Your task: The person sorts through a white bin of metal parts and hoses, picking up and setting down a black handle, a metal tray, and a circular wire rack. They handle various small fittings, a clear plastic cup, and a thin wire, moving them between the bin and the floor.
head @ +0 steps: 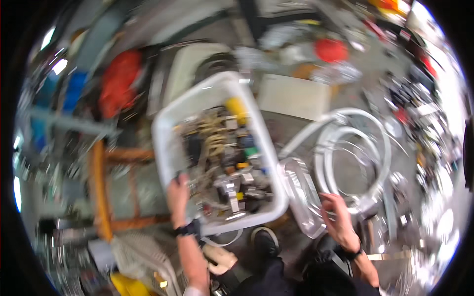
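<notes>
A large white plastic tub [276, 166] stands before me, holding a jumble of small parts, cables and a yellow item [236, 108]. Over the tub's near left side is my left hand [178, 192]; something small and dark shows at its fingertips, too blurred to name. My right hand [337, 216] is to the right of the tub, fingers bent and apart, beside a clear plastic tray [301, 198]. Whether it touches the tray cannot be told. A coil of white hose [322, 155] lies just beyond this hand.
An orange-brown wooden frame [99, 185] is left of the tub. A white flat panel [294, 97] and a red round object [330, 50] lie beyond it. Piled metal parts [426, 122] fill the right side. My shoe [264, 240] is close to the tub's near edge.
</notes>
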The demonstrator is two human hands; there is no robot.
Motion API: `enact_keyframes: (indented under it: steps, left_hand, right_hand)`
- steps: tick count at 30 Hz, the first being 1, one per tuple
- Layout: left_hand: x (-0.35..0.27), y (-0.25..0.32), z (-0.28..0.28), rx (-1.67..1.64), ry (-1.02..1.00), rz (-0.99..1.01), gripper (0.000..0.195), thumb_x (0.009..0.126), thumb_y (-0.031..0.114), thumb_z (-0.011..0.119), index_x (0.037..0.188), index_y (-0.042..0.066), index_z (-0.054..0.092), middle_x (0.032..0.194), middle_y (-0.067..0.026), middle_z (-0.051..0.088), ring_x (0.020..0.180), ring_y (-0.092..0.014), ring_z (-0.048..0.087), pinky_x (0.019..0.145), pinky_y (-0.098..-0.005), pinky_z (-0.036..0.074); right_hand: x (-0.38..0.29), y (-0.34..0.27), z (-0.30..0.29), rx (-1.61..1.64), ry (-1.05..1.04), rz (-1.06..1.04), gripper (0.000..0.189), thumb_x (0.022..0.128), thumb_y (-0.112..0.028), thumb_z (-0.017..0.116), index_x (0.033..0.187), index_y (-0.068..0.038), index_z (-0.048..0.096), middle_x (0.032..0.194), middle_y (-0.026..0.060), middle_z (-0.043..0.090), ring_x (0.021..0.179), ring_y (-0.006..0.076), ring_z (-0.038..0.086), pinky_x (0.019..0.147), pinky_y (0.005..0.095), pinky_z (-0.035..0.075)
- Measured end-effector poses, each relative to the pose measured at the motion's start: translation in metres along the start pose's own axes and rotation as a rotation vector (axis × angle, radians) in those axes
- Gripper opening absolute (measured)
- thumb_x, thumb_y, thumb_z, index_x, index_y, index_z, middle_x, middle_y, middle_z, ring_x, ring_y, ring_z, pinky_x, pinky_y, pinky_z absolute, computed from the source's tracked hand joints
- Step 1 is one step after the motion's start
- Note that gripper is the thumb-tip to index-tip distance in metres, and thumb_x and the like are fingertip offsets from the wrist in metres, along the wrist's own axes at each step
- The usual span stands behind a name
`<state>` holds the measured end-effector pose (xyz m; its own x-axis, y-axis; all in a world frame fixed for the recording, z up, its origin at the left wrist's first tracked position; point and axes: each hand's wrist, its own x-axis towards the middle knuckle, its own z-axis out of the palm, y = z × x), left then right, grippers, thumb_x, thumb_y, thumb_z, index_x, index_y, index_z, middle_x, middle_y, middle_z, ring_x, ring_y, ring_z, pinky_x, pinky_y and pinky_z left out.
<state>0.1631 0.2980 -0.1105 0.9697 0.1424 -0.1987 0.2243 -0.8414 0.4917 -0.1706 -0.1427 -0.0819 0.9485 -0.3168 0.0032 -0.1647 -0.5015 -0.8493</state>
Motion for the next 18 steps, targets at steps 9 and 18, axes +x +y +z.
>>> enact_keyframes:
  steps: [9,18]
  left_hand:
    - [-0.094,0.059,-0.020,-0.068,0.200,0.164,0.061,0.116,0.040,0.061,0.144,-0.013,0.062,0.133,-0.0320,0.072,0.113,-0.042,0.070,0.098,-0.0450,0.055]
    - [-0.162,0.112,0.057,-0.627,-0.192,0.372,0.050,0.122,0.025,0.041,0.163,-0.003,0.045,0.121,-0.0145,0.064,0.092,-0.016,0.056,0.074,-0.0279,0.047]
  right_hand:
    - [-0.023,0.043,-0.038,-0.076,0.057,0.064,0.035,0.101,-0.006,0.076,0.135,-0.005,0.066,0.135,0.0157,0.065,0.112,0.0354,0.073,0.091,0.0428,0.064]
    - [-0.073,0.129,-0.138,-0.410,0.494,0.401,0.025,0.101,-0.013,0.075,0.124,-0.004,0.071,0.111,0.0181,0.072,0.089,0.0342,0.074,0.076,0.0432,0.060]
